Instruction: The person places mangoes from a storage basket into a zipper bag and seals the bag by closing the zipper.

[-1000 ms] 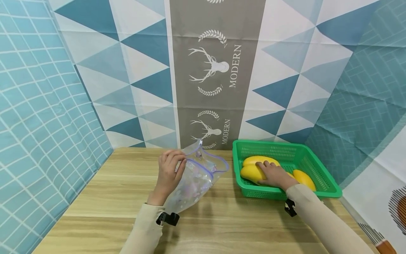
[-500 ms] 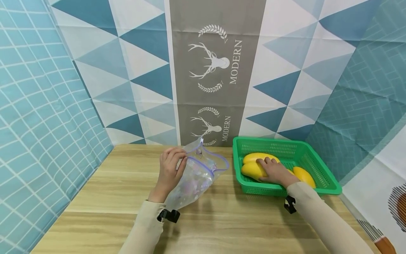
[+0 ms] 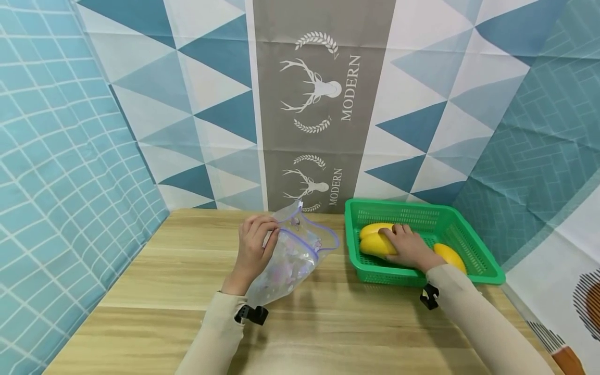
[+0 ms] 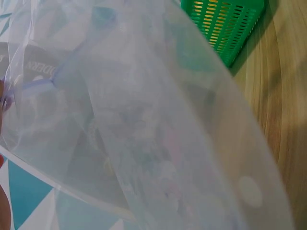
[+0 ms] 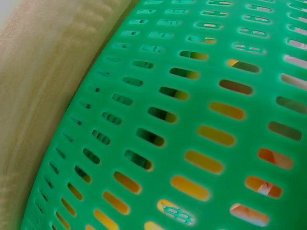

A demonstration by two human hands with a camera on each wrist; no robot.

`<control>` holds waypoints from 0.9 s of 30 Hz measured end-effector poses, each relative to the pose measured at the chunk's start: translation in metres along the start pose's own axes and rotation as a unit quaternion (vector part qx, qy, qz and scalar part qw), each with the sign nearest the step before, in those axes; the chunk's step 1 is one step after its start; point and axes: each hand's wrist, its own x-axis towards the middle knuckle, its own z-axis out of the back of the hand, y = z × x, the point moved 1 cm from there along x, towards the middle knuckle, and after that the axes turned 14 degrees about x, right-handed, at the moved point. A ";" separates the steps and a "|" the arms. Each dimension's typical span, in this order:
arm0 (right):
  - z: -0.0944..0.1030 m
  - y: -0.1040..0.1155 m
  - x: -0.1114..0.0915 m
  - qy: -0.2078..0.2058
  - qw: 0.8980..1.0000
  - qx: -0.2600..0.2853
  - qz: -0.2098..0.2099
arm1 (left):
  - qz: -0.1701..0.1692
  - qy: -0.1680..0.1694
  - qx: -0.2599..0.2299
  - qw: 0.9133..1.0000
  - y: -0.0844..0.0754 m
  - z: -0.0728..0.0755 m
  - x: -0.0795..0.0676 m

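Observation:
My left hand (image 3: 253,245) pinches the rim of a clear zip bag (image 3: 292,260) with a purple seal, holding its mouth up above the wooden table (image 3: 164,281). The bag (image 4: 144,124) fills the left wrist view. To the right stands a green slotted basket (image 3: 469,250) with yellow mangoes in it. My right hand (image 3: 407,247) is inside the basket, its fingers curled over the nearer mango (image 3: 376,245). Another mango (image 3: 372,229) lies just behind, and a third (image 3: 451,257) to the right. The right wrist view shows only the basket wall (image 5: 192,120), with yellow behind the slots.
Patterned cloth backdrops close in the table at the back (image 3: 319,104), left (image 3: 56,182) and right (image 3: 539,156). The basket sits near the table's right edge. Bare wood lies in front of both arms.
My right hand has drawn the gripped mango slightly up and back within the basket. The left hand keeps its hold on the bag, almost unmoved.

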 end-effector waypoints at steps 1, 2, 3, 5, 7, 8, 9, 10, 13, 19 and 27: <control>0.000 0.000 0.000 -0.002 1.000 -0.002 0.001 | -0.001 0.000 0.001 1.000 0.000 0.000 0.000; 0.001 -0.001 0.000 -0.006 1.000 -0.003 0.002 | -0.001 0.000 0.001 1.000 0.000 0.000 0.000; 0.001 -0.001 0.000 -0.010 1.000 -0.004 0.004 | -0.001 0.000 0.002 1.000 0.000 0.000 0.000; 0.002 -0.002 0.000 -0.024 1.000 -0.006 0.011 | -0.001 0.001 0.001 1.000 0.000 0.000 0.000; 0.004 -0.001 0.000 -0.037 0.999 -0.005 0.021 | 0.000 0.000 0.002 1.000 0.000 0.000 0.000; 0.004 -0.001 0.000 -0.043 0.999 -0.007 0.027 | 0.000 0.001 0.002 1.000 0.000 0.000 0.000; 0.005 -0.001 0.001 -0.049 0.998 -0.008 0.032 | 0.000 0.001 0.002 1.000 0.000 0.001 0.000; 0.006 -0.001 0.001 -0.053 0.998 -0.009 0.035 | 0.000 0.001 0.002 1.000 0.000 0.001 0.000; 0.010 0.000 0.003 -0.058 0.998 -0.014 0.035 | 0.001 0.001 0.002 1.000 0.000 0.001 -0.001; 0.021 0.005 0.004 -0.060 0.998 -0.015 0.008 | 0.004 0.007 0.002 1.000 -0.001 0.000 -0.002; 0.037 0.016 0.004 -0.074 0.997 -0.009 0.009 | 0.005 0.010 0.002 1.000 -0.002 0.000 -0.002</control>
